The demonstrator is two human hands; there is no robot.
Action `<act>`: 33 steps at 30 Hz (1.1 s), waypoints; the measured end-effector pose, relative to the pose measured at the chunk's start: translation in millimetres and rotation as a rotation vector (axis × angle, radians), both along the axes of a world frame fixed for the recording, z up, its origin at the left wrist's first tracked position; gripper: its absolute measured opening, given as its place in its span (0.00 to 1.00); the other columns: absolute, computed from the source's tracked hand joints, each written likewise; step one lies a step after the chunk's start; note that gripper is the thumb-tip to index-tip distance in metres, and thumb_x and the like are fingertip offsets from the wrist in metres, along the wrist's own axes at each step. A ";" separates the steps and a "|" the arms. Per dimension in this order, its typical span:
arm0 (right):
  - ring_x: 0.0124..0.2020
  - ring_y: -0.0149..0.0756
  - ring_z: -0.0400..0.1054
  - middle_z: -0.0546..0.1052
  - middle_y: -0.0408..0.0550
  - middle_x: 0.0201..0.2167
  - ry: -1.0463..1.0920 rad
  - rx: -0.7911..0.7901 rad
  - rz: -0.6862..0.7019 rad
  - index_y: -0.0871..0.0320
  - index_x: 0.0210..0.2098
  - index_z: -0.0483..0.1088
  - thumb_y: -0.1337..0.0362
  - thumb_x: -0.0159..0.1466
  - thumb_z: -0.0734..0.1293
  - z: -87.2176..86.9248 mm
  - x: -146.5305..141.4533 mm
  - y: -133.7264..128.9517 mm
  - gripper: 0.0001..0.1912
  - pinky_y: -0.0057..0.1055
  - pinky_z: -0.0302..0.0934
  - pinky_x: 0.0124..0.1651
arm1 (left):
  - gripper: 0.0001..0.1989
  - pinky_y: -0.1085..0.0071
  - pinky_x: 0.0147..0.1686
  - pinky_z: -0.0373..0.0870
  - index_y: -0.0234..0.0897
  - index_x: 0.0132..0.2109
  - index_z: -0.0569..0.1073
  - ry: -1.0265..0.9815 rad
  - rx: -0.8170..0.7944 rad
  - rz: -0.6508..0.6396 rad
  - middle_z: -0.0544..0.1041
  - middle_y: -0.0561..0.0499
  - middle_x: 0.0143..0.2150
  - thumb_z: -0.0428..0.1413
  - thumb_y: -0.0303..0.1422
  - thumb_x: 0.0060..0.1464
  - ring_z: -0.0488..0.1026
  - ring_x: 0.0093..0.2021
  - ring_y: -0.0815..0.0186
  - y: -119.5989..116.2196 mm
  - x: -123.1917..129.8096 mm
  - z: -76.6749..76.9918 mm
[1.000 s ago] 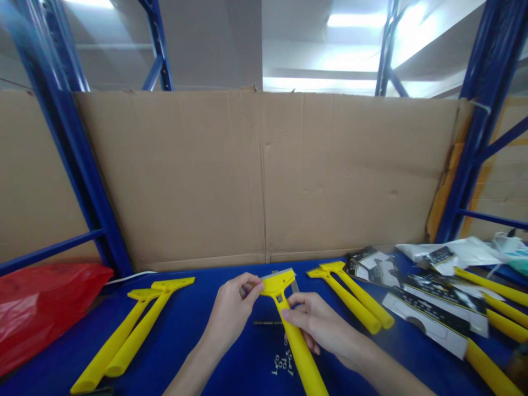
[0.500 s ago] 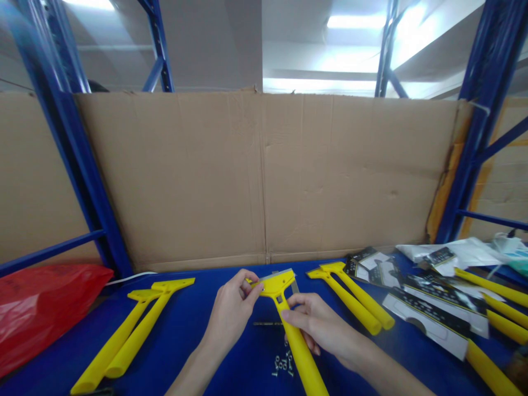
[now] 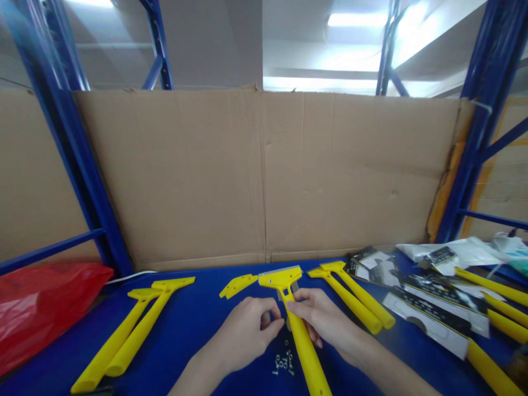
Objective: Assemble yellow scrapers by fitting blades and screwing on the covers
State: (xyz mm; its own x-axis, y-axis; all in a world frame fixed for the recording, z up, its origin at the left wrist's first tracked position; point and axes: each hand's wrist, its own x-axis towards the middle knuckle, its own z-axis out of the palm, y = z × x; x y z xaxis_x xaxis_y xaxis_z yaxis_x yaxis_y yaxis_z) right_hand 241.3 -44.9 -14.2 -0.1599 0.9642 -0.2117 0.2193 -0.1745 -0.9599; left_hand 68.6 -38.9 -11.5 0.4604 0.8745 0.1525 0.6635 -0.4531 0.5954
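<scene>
My right hand [image 3: 319,316] is closed around the upper handle of a yellow scraper [image 3: 303,344], its head pointing away from me with a metal blade along the far edge. Just left of that handle, my left hand [image 3: 247,333] has its fingers curled and pinched. Whatever is between them, if anything, is hidden. Beyond the left hand lie small yellow plastic plates [image 3: 238,286] with holes. Several small screws and nuts [image 3: 284,363] are scattered on the blue surface below the hands, beside the handle.
Two yellow scrapers [image 3: 138,324] lie at the left, beside a red plastic bag [image 3: 49,308]. Two more scrapers [image 3: 355,297] lie right of my hands. Black-and-white cards [image 3: 429,322] pile up further right. A cardboard panel [image 3: 264,181] stands behind, between blue posts [image 3: 88,165].
My left hand has let go of the scraper head and dropped toward the handle. The yellow plates behind it now show. The dark thin rod on the table is no longer visible.
</scene>
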 end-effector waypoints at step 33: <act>0.12 0.21 0.53 0.70 0.40 0.19 0.004 -0.004 -0.008 0.60 0.41 0.63 0.60 0.62 0.63 1.5 -0.4 -0.7 0.11 0.20 0.43 0.14 | 0.08 0.68 0.35 0.71 0.39 0.44 0.71 0.292 0.907 0.174 0.74 0.47 0.41 0.51 0.30 0.57 0.71 0.41 0.61 19.0 -19.0 -5.4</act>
State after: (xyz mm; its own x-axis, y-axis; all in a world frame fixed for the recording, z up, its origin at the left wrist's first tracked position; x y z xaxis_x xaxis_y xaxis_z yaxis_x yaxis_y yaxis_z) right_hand 241.0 -45.5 -12.8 -0.1534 0.9646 -0.2146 0.2139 -0.1796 -0.9602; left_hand 49.6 -19.9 -16.9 0.4622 0.5403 0.7031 0.8311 -0.5406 -0.1309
